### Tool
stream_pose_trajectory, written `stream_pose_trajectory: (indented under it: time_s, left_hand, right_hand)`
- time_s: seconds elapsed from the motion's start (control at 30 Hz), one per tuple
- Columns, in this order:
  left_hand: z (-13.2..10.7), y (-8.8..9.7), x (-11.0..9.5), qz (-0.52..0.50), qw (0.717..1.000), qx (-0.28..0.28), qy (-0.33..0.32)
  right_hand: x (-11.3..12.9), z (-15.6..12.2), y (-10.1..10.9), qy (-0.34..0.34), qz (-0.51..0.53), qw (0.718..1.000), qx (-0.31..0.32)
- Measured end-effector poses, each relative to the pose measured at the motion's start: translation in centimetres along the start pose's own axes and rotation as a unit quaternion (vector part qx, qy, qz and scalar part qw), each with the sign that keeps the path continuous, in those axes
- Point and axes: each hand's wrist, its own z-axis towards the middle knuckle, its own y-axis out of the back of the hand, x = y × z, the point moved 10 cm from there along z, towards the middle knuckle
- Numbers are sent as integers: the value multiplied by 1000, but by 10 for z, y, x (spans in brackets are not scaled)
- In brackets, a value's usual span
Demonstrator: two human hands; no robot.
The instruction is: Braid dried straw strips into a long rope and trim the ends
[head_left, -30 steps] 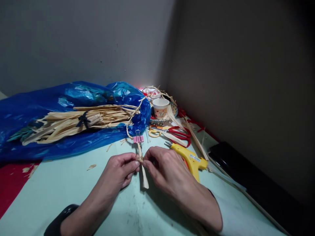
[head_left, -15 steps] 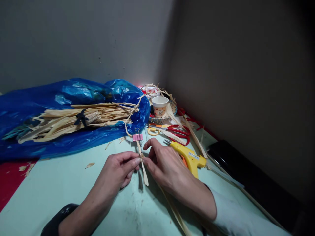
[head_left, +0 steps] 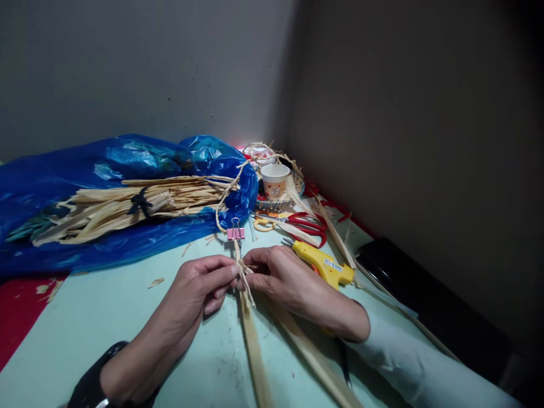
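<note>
My left hand (head_left: 204,286) pinches pale dried-leaf strips (head_left: 253,351) close below a pink binder clip (head_left: 235,233). The clip grips the upper end of a braided cord (head_left: 221,212) that curves away behind it. My right hand (head_left: 280,277) is closed around the same strips, its thumb and fingers meeting just right of the left fingertips. Two long strips run from between the hands toward the near edge, and a short loose end hangs over them. The exact crossing of the strips is partly hidden by the fingers.
A yellow glue gun (head_left: 327,265) lies right of my right hand. Beyond it are red-handled scissors (head_left: 308,228) and a paper cup (head_left: 275,180). At left, a tied bundle of dried leaves (head_left: 178,198) rests on a blue plastic bag (head_left: 63,164).
A second long strip now runs straight down below my hands, where only a short end hung before. My right hand has tightened its fingers on the strips and sits slightly lower.
</note>
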Motion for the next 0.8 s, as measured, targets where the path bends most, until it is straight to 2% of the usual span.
stream_pose_trajectory:
  time_s: [0.27, 0.57, 0.8]
  left_hand:
    - [1, 1, 0, 48, 999, -5, -17]
    - [2, 0, 0, 93, 995, -6, -21]
    - [0, 0, 0, 126, 992, -26, -16]
  right_hand:
    - [-5, 0, 1, -24, 0, 1000, -8]
    - [1, 2, 0, -1, -33, 999, 8]
    - [-7, -1, 4, -51, -51, 997, -34]
